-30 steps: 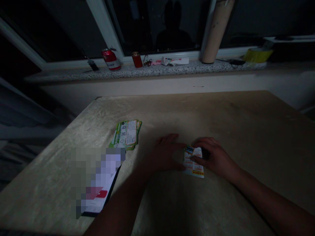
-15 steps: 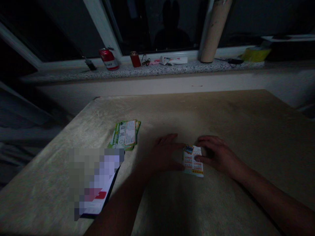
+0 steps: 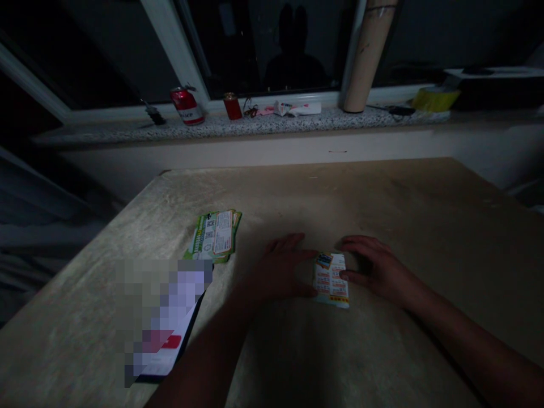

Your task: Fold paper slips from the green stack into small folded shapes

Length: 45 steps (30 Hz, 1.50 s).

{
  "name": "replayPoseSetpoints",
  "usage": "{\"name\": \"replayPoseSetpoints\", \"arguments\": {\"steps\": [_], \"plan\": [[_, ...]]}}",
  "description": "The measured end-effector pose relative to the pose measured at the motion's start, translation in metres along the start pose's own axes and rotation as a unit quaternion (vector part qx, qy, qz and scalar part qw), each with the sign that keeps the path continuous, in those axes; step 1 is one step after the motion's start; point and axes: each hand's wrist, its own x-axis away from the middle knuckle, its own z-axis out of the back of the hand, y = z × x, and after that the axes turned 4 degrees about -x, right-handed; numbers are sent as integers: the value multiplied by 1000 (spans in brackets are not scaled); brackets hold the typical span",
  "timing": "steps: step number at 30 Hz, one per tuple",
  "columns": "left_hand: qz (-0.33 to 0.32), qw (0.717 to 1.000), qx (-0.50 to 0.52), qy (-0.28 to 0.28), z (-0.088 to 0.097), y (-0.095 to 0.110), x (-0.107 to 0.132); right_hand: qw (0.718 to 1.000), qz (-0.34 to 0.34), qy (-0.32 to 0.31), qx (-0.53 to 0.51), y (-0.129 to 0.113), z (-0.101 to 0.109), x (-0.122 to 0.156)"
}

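Note:
A small printed card (image 3: 330,281), white with orange rows and a blue-and-yellow logo, lies flat on the table between my two hands. My left hand (image 3: 285,271) is open at its left side, with the index finger and thumb apart along that edge. On the right, my right hand (image 3: 376,266) is also open. Its thumb tip overlaps the card's right edge and its other fingers curve near the top corner. To the left lies a loose stack of green and white printed cards (image 3: 215,235).
A phone or tablet (image 3: 164,362) with a lit, partly blurred screen lies left of my left forearm. The table (image 3: 361,192) meets a wall below a granite sill (image 3: 272,124). On the sill stand a red can (image 3: 187,106), a red jar (image 3: 232,106), a cardboard tube (image 3: 369,62) and yellow tape (image 3: 436,100).
My right thumb has drawn back slightly towards the card's right edge. My left hand keeps nearly the same pose, and the whole view has shifted a little.

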Motion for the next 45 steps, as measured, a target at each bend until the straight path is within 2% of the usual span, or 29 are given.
{"name": "replayPoseSetpoints", "arguments": {"steps": [19, 26, 38, 45], "plan": [[-9, 1000, -12, 2, -1, -2, 1, 999, 29, -29, 4, -2, -1, 4], [-19, 1000, -14, 14, -3, -5, 0, 998, 18, -59, 9, -1, 2, 7], [-5, 1000, -2, 2, 0, 0, 2, 995, -12, -96, 20, -24, 13, 9], [-10, 1000, -1, 4, -1, -2, 1, 994, -33, -100, 14, -21, 11, 9]]}}
